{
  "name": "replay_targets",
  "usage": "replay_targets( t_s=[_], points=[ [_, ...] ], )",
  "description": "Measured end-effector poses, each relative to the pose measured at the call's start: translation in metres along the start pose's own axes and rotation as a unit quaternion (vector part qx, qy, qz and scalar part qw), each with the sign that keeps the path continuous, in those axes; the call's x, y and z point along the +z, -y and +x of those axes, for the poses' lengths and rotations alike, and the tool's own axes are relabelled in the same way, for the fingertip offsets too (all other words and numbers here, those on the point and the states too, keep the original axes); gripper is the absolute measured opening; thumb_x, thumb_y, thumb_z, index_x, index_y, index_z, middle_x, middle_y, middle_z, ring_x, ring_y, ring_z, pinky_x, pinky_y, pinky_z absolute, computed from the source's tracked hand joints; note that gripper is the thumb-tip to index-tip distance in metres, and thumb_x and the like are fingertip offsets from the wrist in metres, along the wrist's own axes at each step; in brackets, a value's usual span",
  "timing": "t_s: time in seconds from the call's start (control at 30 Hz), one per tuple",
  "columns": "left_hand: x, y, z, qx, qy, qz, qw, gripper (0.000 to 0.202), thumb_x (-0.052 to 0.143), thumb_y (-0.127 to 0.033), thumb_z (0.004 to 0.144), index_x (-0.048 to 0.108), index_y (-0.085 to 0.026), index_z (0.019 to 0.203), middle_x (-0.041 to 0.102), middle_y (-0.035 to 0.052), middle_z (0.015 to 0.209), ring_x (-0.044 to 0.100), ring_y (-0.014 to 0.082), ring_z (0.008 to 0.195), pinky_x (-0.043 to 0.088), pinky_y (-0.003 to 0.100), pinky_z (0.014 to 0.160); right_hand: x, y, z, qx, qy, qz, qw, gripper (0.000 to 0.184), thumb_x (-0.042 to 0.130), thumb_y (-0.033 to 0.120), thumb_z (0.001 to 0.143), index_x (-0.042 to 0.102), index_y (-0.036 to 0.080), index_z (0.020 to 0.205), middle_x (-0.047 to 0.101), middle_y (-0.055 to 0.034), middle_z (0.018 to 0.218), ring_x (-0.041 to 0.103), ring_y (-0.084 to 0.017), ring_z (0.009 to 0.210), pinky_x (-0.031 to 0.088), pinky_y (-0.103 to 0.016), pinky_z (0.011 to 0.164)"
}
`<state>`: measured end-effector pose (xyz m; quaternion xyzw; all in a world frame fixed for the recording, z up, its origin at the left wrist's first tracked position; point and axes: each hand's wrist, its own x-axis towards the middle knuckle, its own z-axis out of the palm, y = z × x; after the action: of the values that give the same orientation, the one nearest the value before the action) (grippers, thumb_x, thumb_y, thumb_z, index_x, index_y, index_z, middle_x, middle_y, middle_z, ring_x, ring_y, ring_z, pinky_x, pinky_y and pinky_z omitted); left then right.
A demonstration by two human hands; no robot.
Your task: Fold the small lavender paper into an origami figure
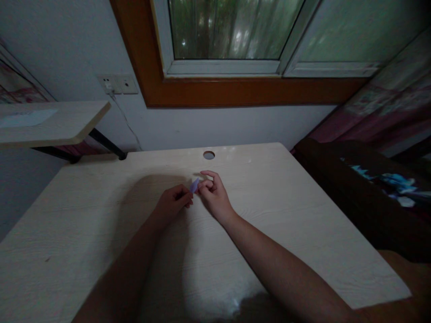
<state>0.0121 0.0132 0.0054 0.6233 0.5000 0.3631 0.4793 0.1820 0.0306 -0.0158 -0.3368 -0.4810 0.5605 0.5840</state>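
Both of my hands meet over the middle of a pale wooden desk (pixel 101 233). Between them is a small folded piece of light purple paper (pixel 194 185). My left hand (pixel 173 202) is curled, its fingertips pinching the paper's left end. My right hand (pixel 213 192) pinches the other end with thumb and fingers, the index finger raised a little. Most of the paper is hidden by my fingers.
A round cable hole (pixel 208 155) sits near the desk's far edge. A raised side shelf (pixel 50 123) stands at the left, below a wall socket (pixel 117 84) with a cord. A window (pixel 232 31) is ahead. A dark wooden bed frame (pixel 353 188) borders the right side.
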Motion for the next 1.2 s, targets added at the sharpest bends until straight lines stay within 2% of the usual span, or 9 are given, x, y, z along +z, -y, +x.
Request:
replay_targets(
  t_s=[0.1,0.2,0.37,0.57,0.9,1.2],
  points=[
    [-0.0001,-0.0019,-0.0002,-0.007,-0.009,0.001,1.000,0.021,0.063,-0.035,0.085,0.062,-0.018,0.073,0.065,-0.0002,0.066,0.058,0.0138,0.062,0.044,0.025,0.063,0.0009,0.0025,0.0009,0.014,-0.017,0.018,1.000,0.033,0.065,0.028,0.085,0.053,0.027,0.116,0.065,0.0049,0.073,0.063,-0.014,0.069,0.050,-0.031,0.073],
    [-0.0001,-0.0044,-0.0007,-0.008,-0.012,0.002,1.000,0.022,0.062,-0.035,0.086,0.062,-0.018,0.073,0.065,-0.0003,0.066,0.058,0.0136,0.062,0.044,0.025,0.064,0.0009,0.0033,0.0018,0.018,-0.001,0.005,1.000,0.037,0.069,0.032,0.084,0.054,0.027,0.117,0.065,0.0044,0.073,0.063,-0.014,0.071,0.049,-0.030,0.073],
    [0.0001,-0.0052,-0.0008,0.002,-0.014,0.017,1.000,0.023,0.061,-0.036,0.086,0.062,-0.018,0.073,0.065,0.0002,0.067,0.058,0.0140,0.064,0.044,0.025,0.065,-0.0002,0.0003,0.0028,0.015,0.030,-0.027,0.999,0.043,0.077,0.031,0.078,0.057,0.027,0.116,0.064,0.0055,0.073,0.060,-0.012,0.066,0.046,-0.027,0.067],
    [0.0000,-0.0066,-0.0001,0.003,-0.017,0.024,1.000,0.021,0.060,-0.036,0.085,0.061,-0.018,0.073,0.066,0.0000,0.066,0.059,0.0142,0.062,0.045,0.025,0.064,0.0013,0.0014,0.0025,0.027,0.012,-0.002,1.000,0.046,0.078,0.030,0.075,0.057,0.026,0.115,0.063,0.0070,0.069,0.056,-0.011,0.060,0.044,-0.026,0.063],
    [0.0006,-0.0065,-0.0008,0.010,-0.027,0.053,0.998,0.024,0.060,-0.040,0.086,0.062,-0.019,0.076,0.068,0.0001,0.067,0.062,0.0149,0.063,0.047,0.025,0.064,0.0016,0.0004,0.0029,0.027,-0.003,0.003,1.000,0.048,0.079,0.031,0.075,0.055,0.025,0.116,0.065,0.0070,0.069,0.058,-0.011,0.061,0.044,-0.026,0.064],
    [0.0020,-0.0096,-0.0002,-0.002,-0.035,0.017,0.999,0.023,0.061,-0.039,0.085,0.063,-0.018,0.075,0.068,0.0008,0.068,0.064,0.0149,0.065,0.051,0.026,0.066,0.0009,0.0000,0.0032,0.029,-0.004,0.016,0.999,0.048,0.079,0.030,0.075,0.055,0.025,0.116,0.066,0.0061,0.071,0.060,-0.012,0.065,0.046,-0.027,0.066]
  ],
)
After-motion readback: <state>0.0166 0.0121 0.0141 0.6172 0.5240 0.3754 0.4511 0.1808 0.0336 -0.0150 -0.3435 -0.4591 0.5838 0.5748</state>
